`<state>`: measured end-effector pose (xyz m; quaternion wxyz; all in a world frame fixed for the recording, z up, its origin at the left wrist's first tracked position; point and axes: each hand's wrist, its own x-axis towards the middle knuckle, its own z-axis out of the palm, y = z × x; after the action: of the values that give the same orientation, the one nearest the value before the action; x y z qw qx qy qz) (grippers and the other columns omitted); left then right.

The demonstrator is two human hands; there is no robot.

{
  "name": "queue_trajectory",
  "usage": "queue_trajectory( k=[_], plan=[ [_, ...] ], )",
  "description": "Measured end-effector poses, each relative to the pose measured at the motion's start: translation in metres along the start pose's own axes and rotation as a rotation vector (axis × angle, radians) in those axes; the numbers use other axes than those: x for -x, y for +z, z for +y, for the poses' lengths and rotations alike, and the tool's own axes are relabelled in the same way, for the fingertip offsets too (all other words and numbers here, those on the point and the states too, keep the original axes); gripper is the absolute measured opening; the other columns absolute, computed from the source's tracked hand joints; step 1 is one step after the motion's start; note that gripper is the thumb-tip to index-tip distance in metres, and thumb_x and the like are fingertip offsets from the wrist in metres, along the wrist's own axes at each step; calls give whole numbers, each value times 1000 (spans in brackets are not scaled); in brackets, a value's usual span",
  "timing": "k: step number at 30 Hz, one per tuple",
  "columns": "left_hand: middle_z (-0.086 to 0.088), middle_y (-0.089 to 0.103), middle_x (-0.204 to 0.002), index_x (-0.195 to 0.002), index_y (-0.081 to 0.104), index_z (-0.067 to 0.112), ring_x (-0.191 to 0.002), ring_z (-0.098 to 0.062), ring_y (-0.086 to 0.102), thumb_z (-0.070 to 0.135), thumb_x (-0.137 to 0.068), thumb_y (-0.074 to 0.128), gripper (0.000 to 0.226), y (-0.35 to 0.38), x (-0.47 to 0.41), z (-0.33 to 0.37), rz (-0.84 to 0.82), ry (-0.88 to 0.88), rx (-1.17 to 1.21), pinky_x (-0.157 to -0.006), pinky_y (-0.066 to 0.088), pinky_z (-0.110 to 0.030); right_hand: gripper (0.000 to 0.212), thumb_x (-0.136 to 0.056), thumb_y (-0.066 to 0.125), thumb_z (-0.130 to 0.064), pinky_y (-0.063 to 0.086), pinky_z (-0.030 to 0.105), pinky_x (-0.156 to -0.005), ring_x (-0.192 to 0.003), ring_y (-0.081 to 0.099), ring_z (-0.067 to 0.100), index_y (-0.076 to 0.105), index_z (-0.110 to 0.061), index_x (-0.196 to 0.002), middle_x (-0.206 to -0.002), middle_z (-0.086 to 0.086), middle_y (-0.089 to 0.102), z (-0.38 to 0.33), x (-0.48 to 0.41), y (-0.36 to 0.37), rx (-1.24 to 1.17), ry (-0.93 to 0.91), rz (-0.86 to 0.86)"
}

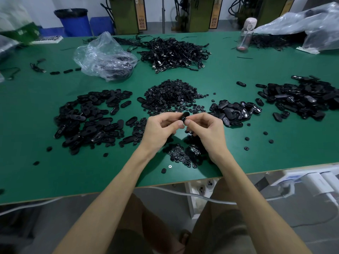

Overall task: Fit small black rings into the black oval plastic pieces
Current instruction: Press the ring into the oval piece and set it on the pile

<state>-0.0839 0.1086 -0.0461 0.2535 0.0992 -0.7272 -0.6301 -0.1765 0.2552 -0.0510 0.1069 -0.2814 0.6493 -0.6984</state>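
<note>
On the counter (45, 171), the oval pieces (88, 120) are lying at nine o'clock of the ring pile (170, 96), a second heap (234, 112) at three. Cables (174, 52) are sitting at twelve, a bag (104, 57) at ten.
</note>
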Motion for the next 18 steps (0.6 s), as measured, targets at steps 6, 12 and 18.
queue_trajectory(
  k=[6, 12, 18],
  plan=[
    [1, 73, -88, -133, 68, 16, -77, -14, 71, -6, -98, 62, 41, 1, 0, 2, -17, 38, 19, -66, 58, -26, 5, -93, 77, -12, 57, 27, -71, -82, 74, 19, 75, -10, -97, -88, 4, 77, 2, -1, -1, -25, 4, 5],
    [-10, 72, -103, -136, 63, 0, -77, -15, 72, -2, -101, 60, 35, 4, 0, 1, -50, 14, -16, -58, 55, -25, 5, -93, 77, -13, 59, 27, -72, -81, 73, 10, 75, -11, -98, -87, -2, 77, 4, -1, -2, -18, -17, -14],
    [-1, 72, -94, -126, 71, 1, -68, -8, 68, 4, -96, 70, 31, 0, -2, -3, -7, 10, -18, -55, 47, -16, 4, -94, 77, -16, 58, 28, -73, -85, 74, 17, 76, -17, -97, -90, 1, 78, 3, -1, -2, -19, -36, -32]
  ],
)
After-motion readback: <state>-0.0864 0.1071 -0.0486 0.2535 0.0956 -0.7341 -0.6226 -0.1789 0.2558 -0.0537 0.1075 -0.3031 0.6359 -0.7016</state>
